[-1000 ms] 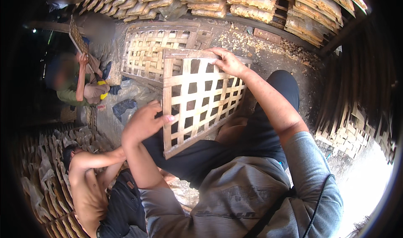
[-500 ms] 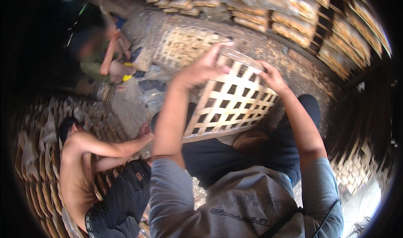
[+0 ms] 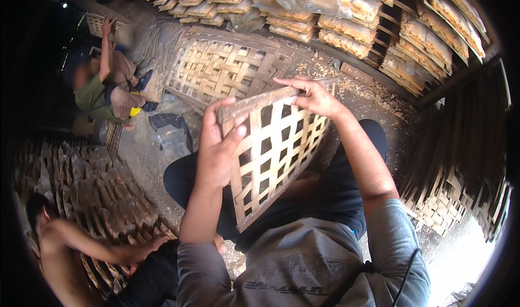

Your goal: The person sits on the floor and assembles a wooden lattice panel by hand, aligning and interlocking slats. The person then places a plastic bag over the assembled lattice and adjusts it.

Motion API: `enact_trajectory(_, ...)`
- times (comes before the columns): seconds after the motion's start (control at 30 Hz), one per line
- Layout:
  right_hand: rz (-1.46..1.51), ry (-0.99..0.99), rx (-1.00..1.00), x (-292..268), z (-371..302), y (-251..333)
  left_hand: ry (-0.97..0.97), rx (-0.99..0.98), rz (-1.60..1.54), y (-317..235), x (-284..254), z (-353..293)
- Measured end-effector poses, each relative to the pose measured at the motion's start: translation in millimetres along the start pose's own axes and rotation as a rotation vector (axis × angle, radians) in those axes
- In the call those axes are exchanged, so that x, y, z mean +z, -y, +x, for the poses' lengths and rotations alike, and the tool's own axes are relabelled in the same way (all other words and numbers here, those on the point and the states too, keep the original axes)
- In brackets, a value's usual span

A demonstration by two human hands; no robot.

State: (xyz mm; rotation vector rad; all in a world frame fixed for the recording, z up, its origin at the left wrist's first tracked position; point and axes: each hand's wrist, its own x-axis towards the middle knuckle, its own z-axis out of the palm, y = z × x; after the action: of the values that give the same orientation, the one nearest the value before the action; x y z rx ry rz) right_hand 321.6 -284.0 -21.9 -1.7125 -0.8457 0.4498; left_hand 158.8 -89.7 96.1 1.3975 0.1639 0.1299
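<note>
A wooden-framed woven bamboo tray (image 3: 279,144) stands tilted over my lap, its open lattice facing me. My left hand (image 3: 218,147) grips its upper left corner, thumb on the near side and fingers behind the frame. My right hand (image 3: 314,97) is closed over the top rail farther right, with its thumb on the near side. The tray's far face is hidden. Just beyond my hands, a second woven tray (image 3: 216,63) lies on the floor.
Stacks of filled trays (image 3: 346,28) line the far side. More stacked trays (image 3: 92,182) stand at left, beside a shirtless person (image 3: 70,247). Another person (image 3: 100,93) sits at far left. Dark plastic (image 3: 170,125) lies on the floor; leaning slats (image 3: 455,150) stand at right.
The held tray has turned, its left corner now lower and nearer me. My left hand has shifted down around that corner. The far-left person's arm is now raised beside a woven tray.
</note>
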Motion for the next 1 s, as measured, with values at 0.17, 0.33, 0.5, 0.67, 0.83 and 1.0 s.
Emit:
enact_trajectory(0.17, 0.362, -0.553, 0.096, 15, -28, -63, -0.109, 0.069, 0.022, 26, -3, -19)
enact_trajectory(0.33, 0.538, -0.773, 0.427, 58, -49, -117, -0.186, 0.054, 0.117, 25, -6, -17)
enact_trajectory(0.5, 0.650, -0.835, 0.456, 83, -19, -115, -0.203, 0.057, 0.131, 20, 1, -18)
enact_trajectory(0.67, 0.864, -1.104, 0.551, 85, 10, -136, -0.241, 0.058, 0.157, 20, 4, -18)
enact_trajectory(0.83, 0.793, -1.036, 0.612, 81, 23, -156, -0.238, 0.068, 0.192, 23, 1, -17)
enact_trajectory(1.0, 0.628, -1.067, 0.610, 88, 26, -155, -0.275, 0.062, 0.202, 21, 5, -17)
